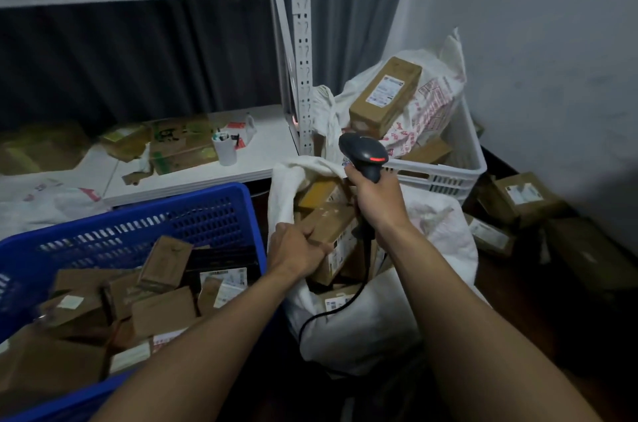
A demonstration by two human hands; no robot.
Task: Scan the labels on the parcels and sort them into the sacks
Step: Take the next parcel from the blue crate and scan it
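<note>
Nearest, a blue crate [193,204] holds loose cardboard parcels [162,312]. Beside it, the left hand [297,252] has its fingers clamped on a brown parcel [331,224] at the mouth of a white sack [362,328]. Just beyond, the right hand [376,197] has its fingers wrapped round a black scanner [364,152]. Farther back, a white crate [445,176] holds a printed sack [431,103].
</note>
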